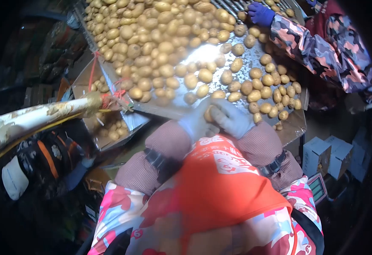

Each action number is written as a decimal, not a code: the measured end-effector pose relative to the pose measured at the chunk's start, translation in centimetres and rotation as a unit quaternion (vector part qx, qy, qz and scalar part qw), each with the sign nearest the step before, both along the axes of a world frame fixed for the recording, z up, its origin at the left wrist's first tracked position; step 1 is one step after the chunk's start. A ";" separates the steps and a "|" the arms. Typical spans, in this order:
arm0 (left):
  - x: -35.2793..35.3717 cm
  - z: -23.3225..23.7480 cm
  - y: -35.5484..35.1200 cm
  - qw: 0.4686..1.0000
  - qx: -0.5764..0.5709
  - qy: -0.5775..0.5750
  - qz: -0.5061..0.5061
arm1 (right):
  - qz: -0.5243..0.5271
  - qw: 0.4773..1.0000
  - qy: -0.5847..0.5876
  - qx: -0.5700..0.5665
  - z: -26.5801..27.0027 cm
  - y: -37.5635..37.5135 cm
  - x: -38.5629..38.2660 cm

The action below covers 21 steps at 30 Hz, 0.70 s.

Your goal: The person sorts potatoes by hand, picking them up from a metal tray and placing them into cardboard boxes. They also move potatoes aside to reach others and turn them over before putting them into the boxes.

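Both of my hands, in pale gloves, meet at the near edge of a metal sorting table (pixel 162 109). One potato (pixel 209 114) sits between them. My left hand (pixel 196 121) is on its left side, blurred, with the fingers curled toward it. From the right, my right hand (pixel 232 118) closes its fingers against the same potato. Just beyond my hands, loose potatoes (pixel 205 76) lie spread on the shiny metal, and a large heap of potatoes (pixel 143 38) covers the table's far left part.
A co-worker's purple-gloved hand (pixel 260 15) rests near rollers at the top right. Cardboard boxes with potatoes (pixel 114 131) stand at the left, beside a white pole (pixel 41 121). White boxes (pixel 316 155) stand at the right. Another person is at lower left.
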<state>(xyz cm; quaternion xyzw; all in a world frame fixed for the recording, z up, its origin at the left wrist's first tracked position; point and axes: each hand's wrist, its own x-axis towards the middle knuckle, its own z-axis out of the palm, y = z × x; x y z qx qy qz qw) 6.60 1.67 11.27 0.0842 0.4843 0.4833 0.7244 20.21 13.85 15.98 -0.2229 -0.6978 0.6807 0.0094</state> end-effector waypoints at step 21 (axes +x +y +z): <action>2.4 -2.6 -0.6 0.941 -0.190 -0.253 0.121 | 0.028 0.890 -0.048 0.452 -1.7 -2.0 0.9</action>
